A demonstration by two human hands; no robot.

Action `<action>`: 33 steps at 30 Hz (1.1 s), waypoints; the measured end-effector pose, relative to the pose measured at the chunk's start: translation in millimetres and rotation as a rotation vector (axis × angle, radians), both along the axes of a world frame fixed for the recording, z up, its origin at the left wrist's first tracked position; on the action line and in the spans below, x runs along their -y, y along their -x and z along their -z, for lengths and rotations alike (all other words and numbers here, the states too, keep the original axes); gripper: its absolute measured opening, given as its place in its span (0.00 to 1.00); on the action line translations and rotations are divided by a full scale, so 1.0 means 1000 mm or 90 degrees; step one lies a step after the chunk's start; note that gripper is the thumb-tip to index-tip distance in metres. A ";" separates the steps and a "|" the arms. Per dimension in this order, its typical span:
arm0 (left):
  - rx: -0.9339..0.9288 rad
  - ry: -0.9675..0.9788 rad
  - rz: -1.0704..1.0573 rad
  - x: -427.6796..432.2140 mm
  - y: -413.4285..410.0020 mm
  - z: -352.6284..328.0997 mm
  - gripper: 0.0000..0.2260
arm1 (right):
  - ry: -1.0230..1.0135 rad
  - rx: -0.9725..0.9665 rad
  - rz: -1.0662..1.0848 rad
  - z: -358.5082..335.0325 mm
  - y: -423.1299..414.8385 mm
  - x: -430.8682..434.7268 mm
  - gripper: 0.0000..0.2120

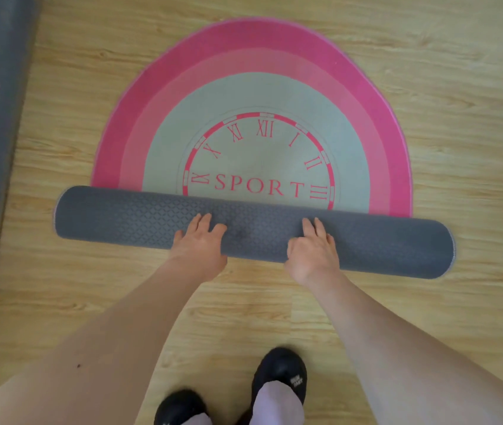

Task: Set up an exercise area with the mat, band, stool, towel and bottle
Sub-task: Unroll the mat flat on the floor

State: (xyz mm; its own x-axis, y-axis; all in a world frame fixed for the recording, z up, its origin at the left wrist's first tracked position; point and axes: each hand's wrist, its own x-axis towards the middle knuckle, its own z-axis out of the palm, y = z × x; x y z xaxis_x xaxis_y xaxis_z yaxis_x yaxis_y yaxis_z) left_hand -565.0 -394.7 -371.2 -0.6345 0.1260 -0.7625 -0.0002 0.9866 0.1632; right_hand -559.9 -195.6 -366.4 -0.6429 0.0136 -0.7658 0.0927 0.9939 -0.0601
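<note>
Tho half-rolled, 1 mat [256, 87], 2 hands [199, 242] [313, 251]

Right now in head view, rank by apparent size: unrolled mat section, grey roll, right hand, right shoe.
1. unrolled mat section
2. grey roll
3. right hand and right shoe look alike; the shoe is nearer the camera and partly hidden, so unranked.

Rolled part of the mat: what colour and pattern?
The roll is dark grey with a fine diamond texture, seen in the head view.
</note>
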 end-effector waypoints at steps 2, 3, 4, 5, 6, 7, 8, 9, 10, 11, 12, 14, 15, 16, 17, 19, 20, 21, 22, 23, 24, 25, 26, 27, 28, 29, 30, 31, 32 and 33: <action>-0.006 0.000 0.000 0.003 -0.015 -0.002 0.28 | -0.010 -0.011 0.007 -0.001 -0.017 0.004 0.16; -0.014 0.000 -0.001 0.003 -0.020 -0.002 0.28 | -0.014 -0.023 0.011 -0.001 -0.023 0.004 0.19; -0.018 0.001 -0.002 0.004 -0.028 -0.003 0.30 | -0.019 -0.034 0.016 -0.003 -0.032 0.006 0.22; -0.019 0.000 -0.007 0.004 -0.033 -0.004 0.31 | -0.024 -0.042 0.018 -0.004 -0.038 0.007 0.25; -0.012 -0.004 -0.015 0.004 -0.037 -0.005 0.32 | -0.027 -0.045 0.016 -0.006 -0.043 0.007 0.29; -0.001 -0.009 -0.023 0.004 -0.042 -0.006 0.33 | -0.031 -0.043 0.013 -0.007 -0.048 0.008 0.32; 0.008 -0.015 -0.028 0.003 -0.046 -0.006 0.34 | -0.033 -0.040 0.014 -0.007 -0.052 0.009 0.36; 0.011 -0.018 -0.027 0.001 -0.051 -0.005 0.35 | -0.034 -0.033 0.017 -0.007 -0.057 0.010 0.38; 0.007 -0.017 -0.021 0.000 -0.055 -0.005 0.35 | -0.037 -0.024 0.020 -0.007 -0.061 0.012 0.40; -0.003 -0.010 -0.007 -0.001 -0.057 -0.004 0.34 | -0.041 -0.013 0.019 -0.006 -0.065 0.014 0.40; -0.020 0.001 0.015 -0.001 -0.060 -0.005 0.34 | -0.046 -0.007 0.013 -0.005 -0.068 0.015 0.39; -0.044 0.016 0.072 -0.002 -0.066 -0.005 0.30 | -0.053 -0.022 0.001 -0.003 -0.078 0.018 0.34; -0.042 0.017 0.095 -0.002 -0.071 -0.005 0.28 | -0.055 -0.039 -0.004 -0.003 -0.084 0.019 0.31; -0.028 0.014 0.110 -0.002 -0.076 -0.005 0.26 | -0.055 -0.054 -0.010 -0.002 -0.088 0.020 0.29; -0.005 0.007 0.116 -0.001 -0.081 -0.005 0.25 | -0.050 -0.061 -0.011 -0.002 -0.093 0.022 0.27; 0.043 -0.007 0.112 0.001 -0.094 -0.003 0.23 | -0.026 -0.046 -0.001 -0.002 -0.100 0.024 0.24; 0.061 -0.013 0.108 0.003 -0.100 -0.002 0.24 | -0.016 -0.029 0.005 -0.002 -0.103 0.025 0.22; 0.067 -0.022 0.105 0.004 -0.106 -0.003 0.25 | -0.009 -0.009 0.010 -0.002 -0.109 0.027 0.22; 0.059 -0.031 0.101 0.007 -0.113 -0.004 0.25 | -0.007 0.004 0.013 -0.001 -0.116 0.030 0.23; 0.040 -0.042 0.088 0.008 -0.117 -0.005 0.26 | -0.008 0.005 0.016 -0.001 -0.121 0.031 0.23; 0.021 -0.052 0.072 0.009 -0.121 -0.006 0.27 | -0.010 -0.005 0.017 -0.002 -0.126 0.032 0.25; 0.010 -0.060 0.058 0.012 -0.126 -0.009 0.29 | -0.012 -0.019 0.019 -0.004 -0.133 0.033 0.26; 0.008 -0.067 0.045 0.013 -0.129 -0.011 0.30 | -0.014 -0.025 0.021 -0.006 -0.137 0.034 0.28; 0.013 -0.069 0.032 0.015 -0.132 -0.012 0.32 | -0.016 -0.023 0.022 -0.009 -0.141 0.034 0.30; 0.020 -0.066 0.027 0.018 -0.135 -0.014 0.33 | -0.020 -0.015 0.023 -0.011 -0.144 0.035 0.33; 0.023 -0.061 0.028 0.020 -0.138 -0.017 0.33 | -0.026 -0.005 0.024 -0.014 -0.148 0.036 0.35; 0.022 -0.056 0.035 0.022 -0.141 -0.020 0.32 | -0.033 0.004 0.024 -0.016 -0.150 0.037 0.37; 0.019 -0.056 0.041 0.023 -0.143 -0.023 0.32 | -0.037 0.016 0.023 -0.018 -0.152 0.038 0.39; 0.017 -0.059 0.042 0.025 -0.148 -0.028 0.32 | -0.039 0.033 0.026 -0.021 -0.156 0.040 0.40; 0.011 -0.064 0.045 0.027 -0.151 -0.032 0.31 | -0.044 0.044 0.027 -0.024 -0.160 0.042 0.41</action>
